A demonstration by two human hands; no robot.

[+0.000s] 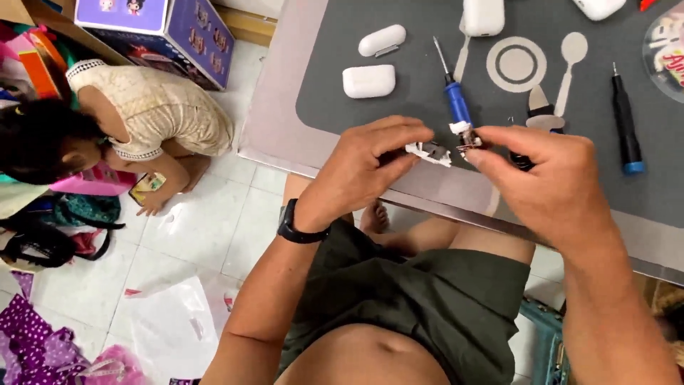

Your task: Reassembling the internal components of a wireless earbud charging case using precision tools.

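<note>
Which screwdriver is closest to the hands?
The blue-handled screwdriver, ending right at the fingertips. The black screwdriver with a blue end lies apart, farther right.

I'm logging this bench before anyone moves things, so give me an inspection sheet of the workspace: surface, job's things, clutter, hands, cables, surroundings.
Surface: grey mat on a pale table, printed with a ring and spoon outline.
Job's things: small white part pinched in the left hand; tiny metal piece between fingers of the right hand.
Clutter: blue-handled screwdriver, black screwdriver, two white earbud cases, pliers partly hidden.
Hands: both closed in pinch grips over the table edge; black wristband on the left.
Cables: nothing seen.
Surroundings: tiled floor, a crouching child, purple box, bags and plastic wrap.
</note>
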